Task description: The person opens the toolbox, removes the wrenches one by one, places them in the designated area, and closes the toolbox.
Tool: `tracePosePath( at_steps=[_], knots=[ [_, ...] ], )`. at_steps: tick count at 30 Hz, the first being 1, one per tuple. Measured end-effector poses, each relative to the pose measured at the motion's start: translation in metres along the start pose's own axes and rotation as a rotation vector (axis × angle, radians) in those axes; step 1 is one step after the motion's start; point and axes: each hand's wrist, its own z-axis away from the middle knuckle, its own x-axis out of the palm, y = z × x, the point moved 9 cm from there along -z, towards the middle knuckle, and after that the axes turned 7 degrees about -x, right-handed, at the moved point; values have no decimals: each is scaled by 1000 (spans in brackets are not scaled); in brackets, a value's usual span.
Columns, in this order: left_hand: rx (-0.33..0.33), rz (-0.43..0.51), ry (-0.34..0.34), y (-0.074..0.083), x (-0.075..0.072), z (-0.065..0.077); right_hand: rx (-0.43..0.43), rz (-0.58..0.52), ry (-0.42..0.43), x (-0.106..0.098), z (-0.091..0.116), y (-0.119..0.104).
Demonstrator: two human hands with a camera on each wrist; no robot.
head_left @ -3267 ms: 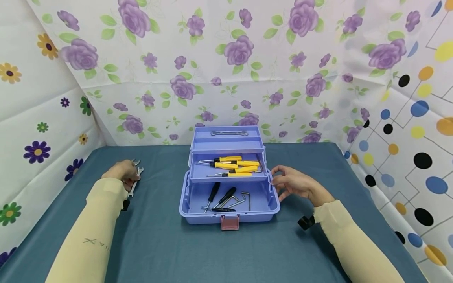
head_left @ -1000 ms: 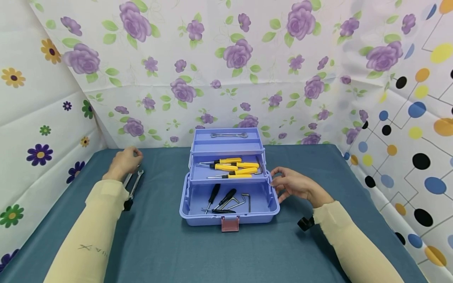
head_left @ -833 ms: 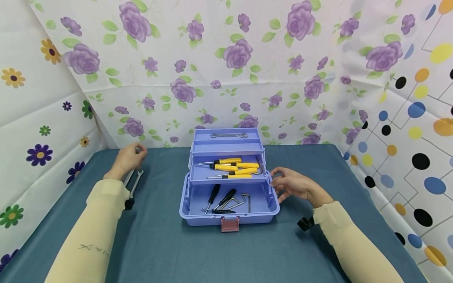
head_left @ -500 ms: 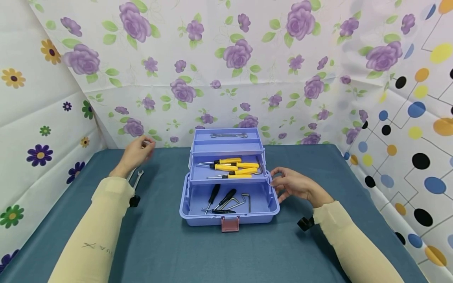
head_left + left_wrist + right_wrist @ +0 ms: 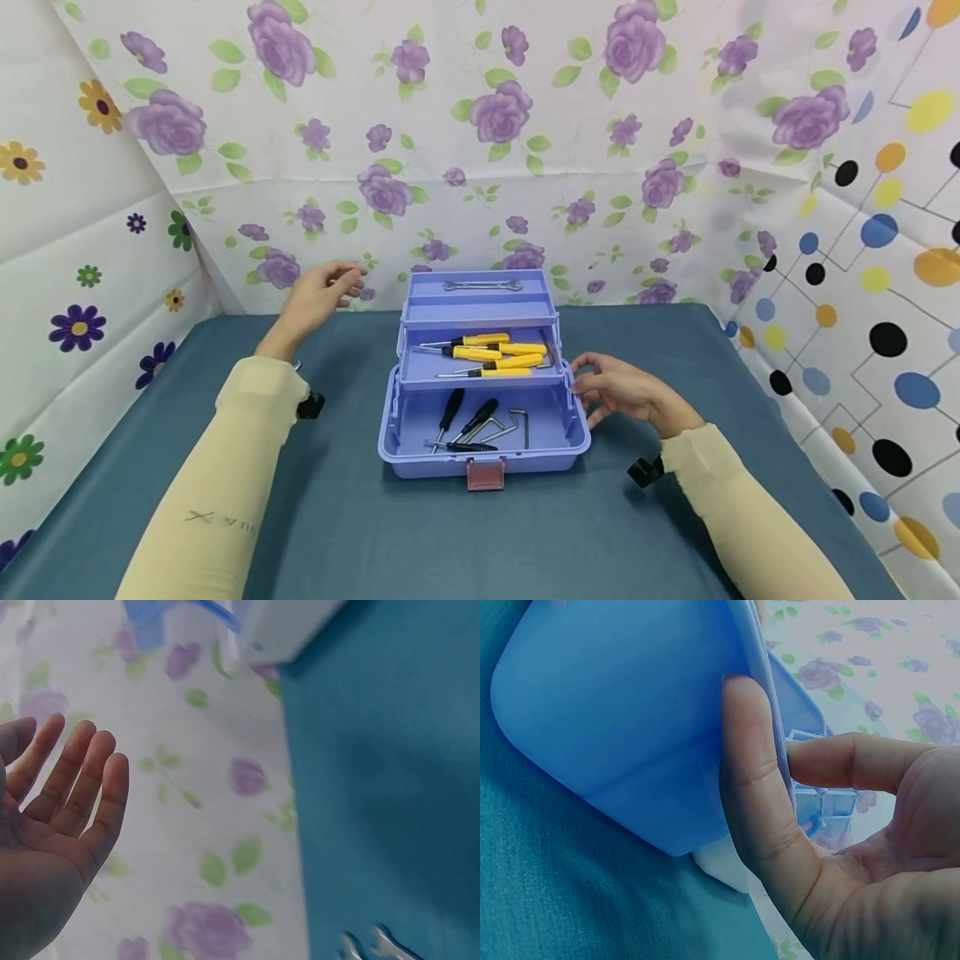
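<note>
Head view: on the teal tablecloth (image 5: 517,542) stands an open periwinkle toolbox (image 5: 435,467), with an open-ended wrench (image 5: 482,286) in the top tray (image 5: 480,309), yellow-handled screwdrivers (image 5: 517,361) in the middle tray (image 5: 415,372), black-handled screwdrivers (image 5: 452,408) and hex keys (image 5: 527,429) below. The left hand (image 5: 317,294) is raised left of it.

Left wrist view: that hand's fingers (image 5: 109,799) are loosely extended — holding nothing; two wrench ends (image 5: 384,943) lie nearby.

Right wrist view: the right hand (image 5: 855,862) pinches the toolbox's side rim (image 5: 759,652), a digit on either face.
</note>
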Motion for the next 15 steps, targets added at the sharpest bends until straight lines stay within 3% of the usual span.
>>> tracePosePath(
  at_steps=[7, 15],
  knots=[
    [46, -18, -84, 38, 22, -13, 3, 4, 5, -2, 0, 1],
    [81, -129, -128, 67, 40, -23, 7, -12, -3, 1, 0, 0]
  ],
)
